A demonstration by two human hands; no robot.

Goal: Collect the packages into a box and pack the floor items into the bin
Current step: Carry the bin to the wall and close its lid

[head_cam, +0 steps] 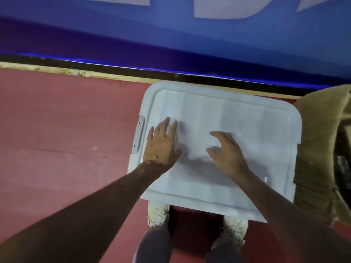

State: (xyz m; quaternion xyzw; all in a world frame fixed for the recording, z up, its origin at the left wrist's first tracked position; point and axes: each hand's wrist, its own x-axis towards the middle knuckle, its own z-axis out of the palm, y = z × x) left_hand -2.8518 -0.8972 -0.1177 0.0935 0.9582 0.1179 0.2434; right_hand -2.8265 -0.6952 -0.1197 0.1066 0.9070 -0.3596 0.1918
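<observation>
A white plastic bin stands on the red floor with its white lid (247,122) on top, so the inside is hidden. A grey latch (139,134) shows on the lid's left edge. My left hand (161,143) lies flat on the left part of the lid, fingers spread and straight. My right hand (226,150) hovers or rests on the middle of the lid with loosely bent fingers and holds nothing. An open cardboard box (319,149) stands right against the bin's right side; its contents are dark and unclear.
A blue banner wall (171,38) with a black and yellow base strip runs behind the bin. Bare red floor (66,130) spreads to the left. My feet in white shoes (158,215) stand just in front of the bin.
</observation>
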